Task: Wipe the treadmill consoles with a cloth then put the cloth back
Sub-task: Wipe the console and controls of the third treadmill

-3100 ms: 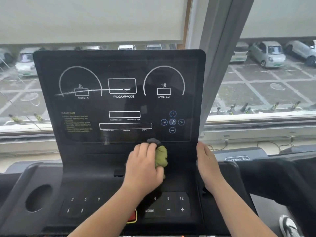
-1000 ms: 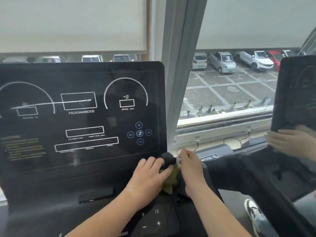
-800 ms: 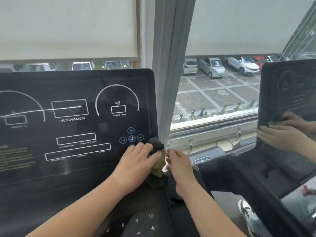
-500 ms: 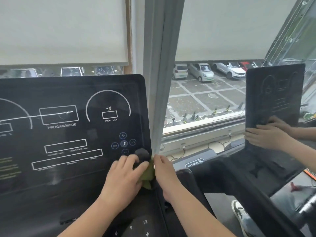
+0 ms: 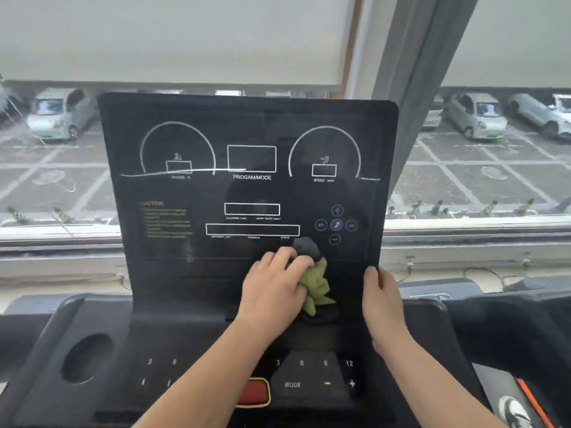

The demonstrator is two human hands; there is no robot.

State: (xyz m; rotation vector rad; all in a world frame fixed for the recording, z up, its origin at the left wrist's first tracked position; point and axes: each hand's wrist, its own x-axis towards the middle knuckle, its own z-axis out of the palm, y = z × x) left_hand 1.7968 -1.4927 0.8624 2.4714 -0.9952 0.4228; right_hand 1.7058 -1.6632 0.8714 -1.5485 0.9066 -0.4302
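A black treadmill console (image 5: pixel 173 273) faces a window (image 5: pixel 494 186) overlooking parked cars (image 5: pixel 474 118). It reads "PROGAM/MODE", "SPEED", "MODE"; the yellow caution text is too blurred to read. At the screen's 5 o'clock the left hand (image 5: pixel 275 288) curls around the green cloth (image 5: pixel 316 287), pressing it there. The right hand (image 5: pixel 381 299), fingers straight, rests on the console's 4 o'clock edge.

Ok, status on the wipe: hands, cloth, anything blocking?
Left hand grips green-black cloth, pressed low on console panel. Right hand at panel's right edge, grip unclear. Nothing in the cloth's way.
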